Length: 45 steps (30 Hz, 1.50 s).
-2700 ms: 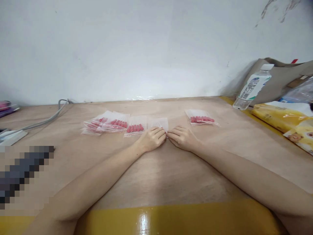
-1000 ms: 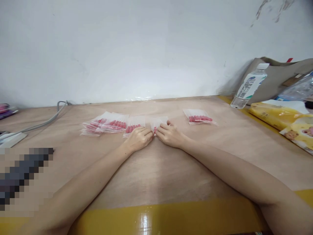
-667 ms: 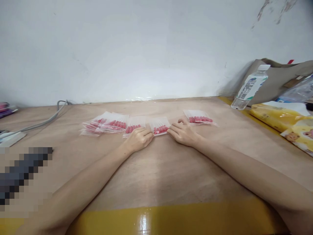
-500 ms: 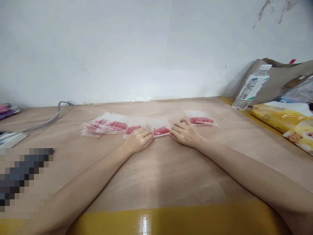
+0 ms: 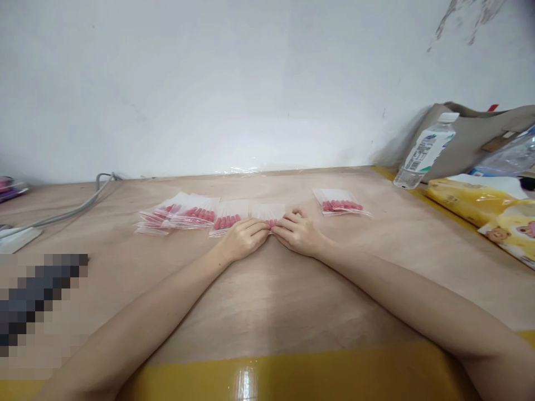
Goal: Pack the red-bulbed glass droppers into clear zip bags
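Between my two hands lies a small clear plastic bag (image 5: 268, 211) of red capsule-shaped pieces, its near part covered by my fingers. My left hand (image 5: 247, 238) is closed on its near left edge, fingers pressed together. At the near right side my right hand (image 5: 296, 231) pinches the same bag, index finger bent up; the fingertips of both hands almost meet. Just left of it lies another such bag (image 5: 228, 217). Further left is an overlapping pile of similar bags (image 5: 184, 211), and beyond my right hand lie more filled bags (image 5: 340, 203).
A water bottle (image 5: 426, 150) leans against a grey bag (image 5: 476, 133) at the right, near yellow printed packs (image 5: 476, 197). On the left are a grey cable (image 5: 79, 210) and a pixelated dark object (image 5: 37, 298). A white wall (image 5: 209, 83) closes off the table's back.
My right hand has moved left, over the right part of the bag. My left hand has shifted slightly right, so the hands are closer and hide more of the red pieces.
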Each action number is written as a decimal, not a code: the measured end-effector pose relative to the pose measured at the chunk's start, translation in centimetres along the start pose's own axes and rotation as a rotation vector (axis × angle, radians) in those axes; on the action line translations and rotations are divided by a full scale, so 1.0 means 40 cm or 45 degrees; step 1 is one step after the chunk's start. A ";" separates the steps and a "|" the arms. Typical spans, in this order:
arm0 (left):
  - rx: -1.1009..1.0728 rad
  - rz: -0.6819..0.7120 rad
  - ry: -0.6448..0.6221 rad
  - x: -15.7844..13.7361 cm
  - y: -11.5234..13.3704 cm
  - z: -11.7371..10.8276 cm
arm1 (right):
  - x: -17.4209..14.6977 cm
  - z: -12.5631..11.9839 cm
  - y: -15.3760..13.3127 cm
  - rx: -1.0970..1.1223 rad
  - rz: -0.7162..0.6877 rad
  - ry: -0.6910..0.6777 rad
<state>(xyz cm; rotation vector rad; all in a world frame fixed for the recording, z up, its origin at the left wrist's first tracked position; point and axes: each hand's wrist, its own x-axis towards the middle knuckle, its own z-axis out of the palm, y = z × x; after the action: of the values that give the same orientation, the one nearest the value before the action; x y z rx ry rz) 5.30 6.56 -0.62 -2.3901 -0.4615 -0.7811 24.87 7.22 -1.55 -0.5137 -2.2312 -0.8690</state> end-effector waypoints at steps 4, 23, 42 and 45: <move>0.078 -0.015 -0.029 -0.003 -0.007 -0.001 | -0.005 -0.002 0.005 -0.034 0.005 -0.077; 0.124 -0.269 -0.241 -0.044 -0.035 -0.052 | -0.068 -0.004 0.058 0.322 0.309 -0.163; -0.318 -0.662 -0.509 -0.067 -0.008 -0.034 | -0.243 -0.178 0.272 0.167 0.841 -0.108; -0.382 -0.645 -0.491 -0.036 0.003 -0.006 | -0.146 -0.134 0.207 0.236 0.692 -0.093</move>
<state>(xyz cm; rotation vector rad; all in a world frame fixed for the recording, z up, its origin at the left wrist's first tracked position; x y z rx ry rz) 4.17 6.10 -1.39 -2.7529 -1.2176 -0.6236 36.02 8.58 0.83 -1.0098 -2.0504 -0.3625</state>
